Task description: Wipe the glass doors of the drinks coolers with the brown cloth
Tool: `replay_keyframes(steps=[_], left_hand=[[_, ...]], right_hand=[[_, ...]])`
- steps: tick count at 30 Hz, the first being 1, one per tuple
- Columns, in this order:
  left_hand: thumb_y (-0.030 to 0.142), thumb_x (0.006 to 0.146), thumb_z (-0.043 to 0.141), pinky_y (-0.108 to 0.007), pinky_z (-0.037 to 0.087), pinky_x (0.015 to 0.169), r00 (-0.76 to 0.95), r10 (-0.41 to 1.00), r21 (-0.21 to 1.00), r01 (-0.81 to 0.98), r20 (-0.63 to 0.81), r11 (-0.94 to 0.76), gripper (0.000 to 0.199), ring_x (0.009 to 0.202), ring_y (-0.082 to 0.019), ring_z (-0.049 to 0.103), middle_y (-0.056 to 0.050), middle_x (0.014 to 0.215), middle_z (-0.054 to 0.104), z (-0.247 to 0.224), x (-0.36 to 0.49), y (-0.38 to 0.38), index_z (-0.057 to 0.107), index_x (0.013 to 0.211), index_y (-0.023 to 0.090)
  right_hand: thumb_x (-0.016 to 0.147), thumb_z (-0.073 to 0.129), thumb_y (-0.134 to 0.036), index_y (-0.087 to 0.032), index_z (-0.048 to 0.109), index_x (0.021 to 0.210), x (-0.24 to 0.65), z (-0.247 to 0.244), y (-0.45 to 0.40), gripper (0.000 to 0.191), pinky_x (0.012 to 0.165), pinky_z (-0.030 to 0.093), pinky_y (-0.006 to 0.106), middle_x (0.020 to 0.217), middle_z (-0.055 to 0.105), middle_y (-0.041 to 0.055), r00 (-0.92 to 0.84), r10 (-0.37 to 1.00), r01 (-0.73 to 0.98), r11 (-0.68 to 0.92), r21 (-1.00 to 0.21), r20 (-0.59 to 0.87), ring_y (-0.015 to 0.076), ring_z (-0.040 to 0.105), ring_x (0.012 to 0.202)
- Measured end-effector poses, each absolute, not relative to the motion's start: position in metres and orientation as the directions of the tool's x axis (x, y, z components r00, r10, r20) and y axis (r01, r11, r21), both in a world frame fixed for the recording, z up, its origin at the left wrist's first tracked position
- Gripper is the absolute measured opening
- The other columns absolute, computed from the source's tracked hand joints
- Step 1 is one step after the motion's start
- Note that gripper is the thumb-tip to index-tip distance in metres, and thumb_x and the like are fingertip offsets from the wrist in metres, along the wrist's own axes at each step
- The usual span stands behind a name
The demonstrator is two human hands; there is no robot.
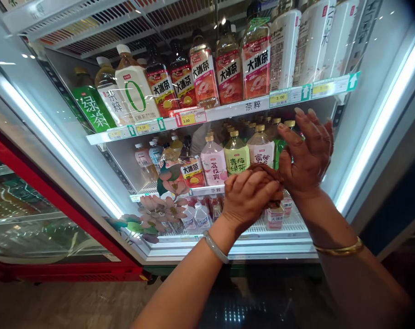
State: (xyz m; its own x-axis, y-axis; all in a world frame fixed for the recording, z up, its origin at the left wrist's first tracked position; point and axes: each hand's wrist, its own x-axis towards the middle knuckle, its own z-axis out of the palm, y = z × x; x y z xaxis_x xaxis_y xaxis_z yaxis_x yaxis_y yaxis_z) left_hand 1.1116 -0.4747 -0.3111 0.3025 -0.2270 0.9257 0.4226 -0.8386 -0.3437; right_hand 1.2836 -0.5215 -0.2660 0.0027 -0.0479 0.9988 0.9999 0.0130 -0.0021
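Observation:
My left hand [248,194], with a pale bangle on its wrist, is closed around a crumpled brown cloth [267,176]. The cloth is up against the glass door of a lit drinks cooler, or very near it. My right hand [306,151], a gold bangle on that arm, is raised just right of the cloth with its fingers apart and holds nothing. Whether its palm touches the glass I cannot tell. Behind the hands stand bottled drinks, among them a pink-labelled bottle [213,162] and a yellow-green-labelled bottle [237,155].
An upper shelf [228,109] carries a row of tea bottles above price tags. Flower decals [162,212] show on the glass at lower left. A red-framed cooler [73,219] stands to the left. Bright light strips [60,146] run down the cooler's sides.

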Motion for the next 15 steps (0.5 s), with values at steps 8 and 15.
replay_keyframes(steps=[8,15], left_hand=[[0.029,0.091,0.071,-0.042,0.038,0.114,-0.099,0.008,0.058,0.516,0.995,-0.855,0.032,0.125,-0.027,0.058,-0.010,0.127,0.065,-0.246,1.080,-0.464,0.069,0.123,0.024],[0.035,0.096,0.066,-0.042,0.039,0.110,0.258,-0.075,-0.190,0.456,0.963,-0.869,0.020,0.125,-0.026,0.056,-0.006,0.122,0.073,-0.293,1.115,-0.483,0.076,0.112,0.031]], right_hand=[[0.096,0.048,-0.026,-0.039,0.059,0.145,1.286,-0.267,-0.521,0.051,0.129,0.031,0.058,0.158,0.055,-0.0017,0.017,-0.012,1.000,-0.021,-0.017,1.000,0.0259,0.045,0.152],[0.096,0.052,-0.022,-0.037,0.058,0.146,1.287,-0.267,-0.521,0.052,0.131,0.030,0.054,0.159,0.054,0.0001,-0.029,-0.067,0.999,0.029,0.031,0.997,0.0233,0.045,0.153]])
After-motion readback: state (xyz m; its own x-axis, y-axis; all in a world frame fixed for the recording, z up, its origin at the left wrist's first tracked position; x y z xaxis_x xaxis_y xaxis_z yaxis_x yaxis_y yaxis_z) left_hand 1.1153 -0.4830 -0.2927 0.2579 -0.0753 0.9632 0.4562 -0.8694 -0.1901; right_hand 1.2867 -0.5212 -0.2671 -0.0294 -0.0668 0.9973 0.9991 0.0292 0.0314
